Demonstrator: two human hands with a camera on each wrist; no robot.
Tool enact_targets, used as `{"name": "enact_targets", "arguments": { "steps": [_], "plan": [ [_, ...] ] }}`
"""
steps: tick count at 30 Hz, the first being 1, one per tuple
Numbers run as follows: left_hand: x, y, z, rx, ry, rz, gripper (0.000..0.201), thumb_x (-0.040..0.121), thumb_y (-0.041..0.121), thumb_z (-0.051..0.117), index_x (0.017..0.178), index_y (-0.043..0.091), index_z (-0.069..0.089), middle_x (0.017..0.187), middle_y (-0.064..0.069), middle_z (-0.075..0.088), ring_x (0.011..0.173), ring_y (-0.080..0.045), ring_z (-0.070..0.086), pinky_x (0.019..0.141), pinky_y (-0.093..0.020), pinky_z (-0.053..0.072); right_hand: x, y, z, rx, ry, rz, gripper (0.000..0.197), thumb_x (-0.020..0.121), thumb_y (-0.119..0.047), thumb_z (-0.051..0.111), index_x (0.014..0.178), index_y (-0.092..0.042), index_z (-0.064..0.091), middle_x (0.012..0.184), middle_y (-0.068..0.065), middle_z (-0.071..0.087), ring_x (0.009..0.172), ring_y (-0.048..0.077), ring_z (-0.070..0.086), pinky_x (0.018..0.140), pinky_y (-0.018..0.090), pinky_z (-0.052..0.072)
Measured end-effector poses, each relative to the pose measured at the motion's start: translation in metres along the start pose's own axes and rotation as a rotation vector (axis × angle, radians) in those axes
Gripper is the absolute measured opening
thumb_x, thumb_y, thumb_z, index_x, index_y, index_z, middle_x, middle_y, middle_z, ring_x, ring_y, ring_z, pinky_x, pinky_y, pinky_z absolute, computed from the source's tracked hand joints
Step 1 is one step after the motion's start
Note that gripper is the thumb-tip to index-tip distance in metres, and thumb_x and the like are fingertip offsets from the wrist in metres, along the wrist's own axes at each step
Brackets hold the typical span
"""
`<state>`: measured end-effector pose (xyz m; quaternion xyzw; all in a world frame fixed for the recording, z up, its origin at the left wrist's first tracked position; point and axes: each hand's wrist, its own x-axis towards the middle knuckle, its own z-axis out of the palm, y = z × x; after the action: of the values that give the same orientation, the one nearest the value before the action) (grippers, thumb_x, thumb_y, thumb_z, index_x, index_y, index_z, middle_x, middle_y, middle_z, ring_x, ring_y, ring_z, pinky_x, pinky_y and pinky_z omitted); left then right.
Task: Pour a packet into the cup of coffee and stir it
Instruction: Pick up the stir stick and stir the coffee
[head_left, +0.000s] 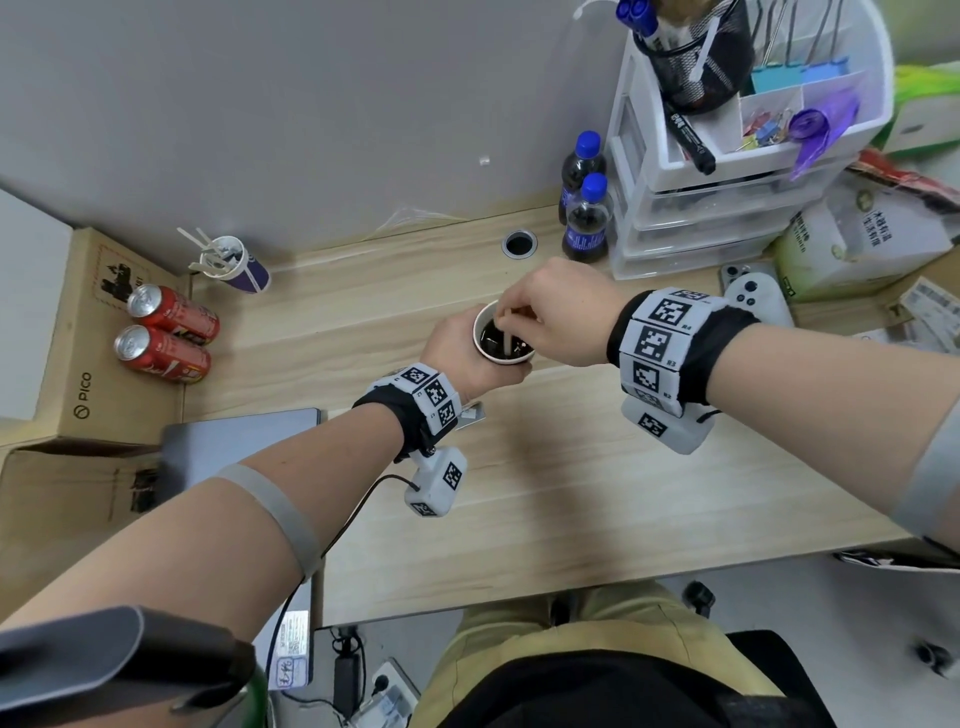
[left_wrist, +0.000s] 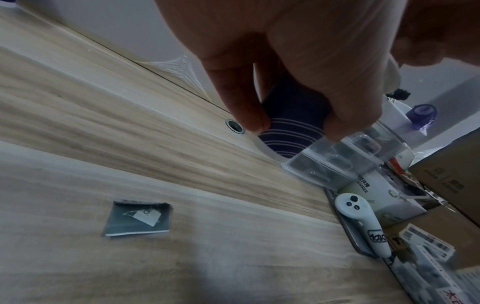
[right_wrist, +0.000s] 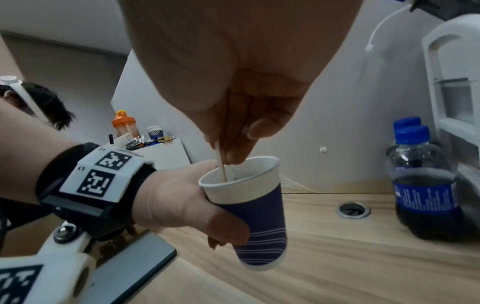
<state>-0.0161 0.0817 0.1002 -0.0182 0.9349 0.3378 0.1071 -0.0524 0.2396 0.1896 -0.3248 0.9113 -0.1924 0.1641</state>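
Note:
A white-and-navy paper cup (head_left: 503, 340) (right_wrist: 255, 214) (left_wrist: 293, 127) of dark coffee is lifted off the wooden desk (head_left: 571, 493), tilted. My left hand (head_left: 457, 348) (right_wrist: 182, 203) grips the cup round its side. Above it, my right hand (head_left: 550, 306) (right_wrist: 233, 127) pinches a thin wooden stirrer (head_left: 504, 335) (right_wrist: 221, 164) whose lower end is inside the cup. A torn dark packet (left_wrist: 139, 219) lies flat on the desk near my left wrist, mostly hidden in the head view.
Two cola bottles (head_left: 584, 208) and a white drawer organiser (head_left: 727, 156) stand at the back right. A second cup with stirrers (head_left: 231, 262) and two red cans (head_left: 166, 332) are at the left. A laptop (head_left: 234, 441) lies near-left; a white controller (head_left: 756, 301) lies right.

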Motion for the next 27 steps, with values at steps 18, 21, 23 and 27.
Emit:
{"name": "enact_targets", "arguments": {
  "steps": [18,21,23,27],
  "plan": [
    [-0.004,0.002,0.005,-0.060,-0.005,-0.001,0.032,0.062,0.041,0.083,0.081,0.037,0.058,0.077,0.012,0.071,0.078,-0.010,0.069,0.072,-0.033,0.058,0.006,0.000,-0.005,-0.066,0.014,-0.002,0.030,0.091,-0.031,0.043,0.093,-0.024,0.073,0.088,0.000,0.074,0.083,0.027,0.064,0.071,0.042,0.055],
    [-0.004,0.002,0.004,-0.066,0.003,0.007,0.030,0.063,0.038,0.084,0.079,0.033,0.060,0.075,0.010,0.070,0.076,-0.012,0.069,0.071,-0.033,0.058,0.005,0.000,-0.010,-0.028,-0.039,-0.043,0.028,0.091,-0.027,0.048,0.093,-0.018,0.075,0.086,0.002,0.074,0.081,0.026,0.064,0.071,0.040,0.054],
    [-0.004,0.001,0.004,-0.085,-0.003,-0.002,0.027,0.063,0.034,0.085,0.076,0.031,0.062,0.073,0.010,0.071,0.074,-0.010,0.070,0.069,-0.033,0.058,0.005,-0.004,-0.009,0.069,-0.060,-0.067,0.026,0.090,-0.024,0.051,0.095,-0.018,0.077,0.088,0.001,0.076,0.081,0.023,0.065,0.074,0.039,0.054],
    [0.000,0.005,0.004,-0.103,-0.011,-0.003,0.032,0.061,0.036,0.086,0.079,0.036,0.060,0.075,0.011,0.071,0.075,-0.008,0.070,0.068,-0.030,0.058,0.012,0.000,-0.004,0.071,0.044,-0.009,0.025,0.092,-0.025,0.046,0.085,-0.020,0.070,0.079,0.003,0.070,0.078,0.028,0.062,0.070,0.041,0.053]
  ]
}}
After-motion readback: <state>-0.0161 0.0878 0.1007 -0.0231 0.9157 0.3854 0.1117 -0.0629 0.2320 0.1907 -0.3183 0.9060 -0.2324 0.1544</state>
